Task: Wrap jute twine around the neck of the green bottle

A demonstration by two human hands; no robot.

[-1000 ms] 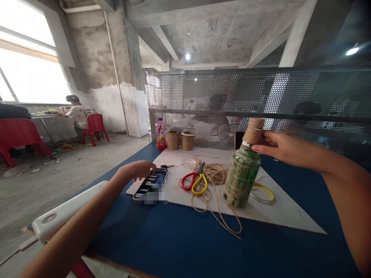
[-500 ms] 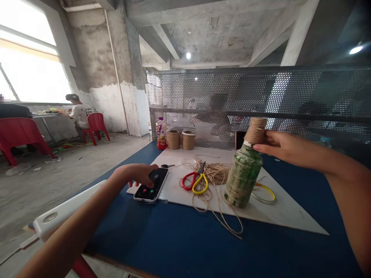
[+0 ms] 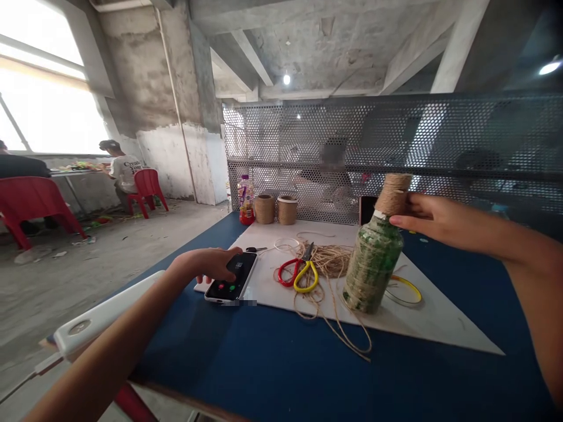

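Note:
My right hand point(image 3: 428, 218) grips the twine-wrapped neck of a green bottle point(image 3: 373, 264) that stands tilted on a white board point(image 3: 422, 319); twine also covers the bottle's lower part. My left hand point(image 3: 206, 264) rests on a phone point(image 3: 231, 278) at the board's left edge, a finger on its dark screen with red and green buttons. Red and yellow scissors point(image 3: 299, 273) lie on a heap of loose twine point(image 3: 328, 264) between the phone and the bottle. A yellow ring point(image 3: 407, 288) lies behind the bottle.
The board lies on a blue table point(image 3: 285, 363). Two twine spools point(image 3: 275, 209) and a drink bottle point(image 3: 245, 201) stand against a perforated metal screen point(image 3: 396, 152). A white box point(image 3: 103, 316) sits at the table's left edge. People sit on red chairs point(image 3: 147, 187) far left.
The phone's screen went from a bright list to a dark screen with red and green buttons. My left fingers stayed on it. The bottle shifted slightly right with my right hand.

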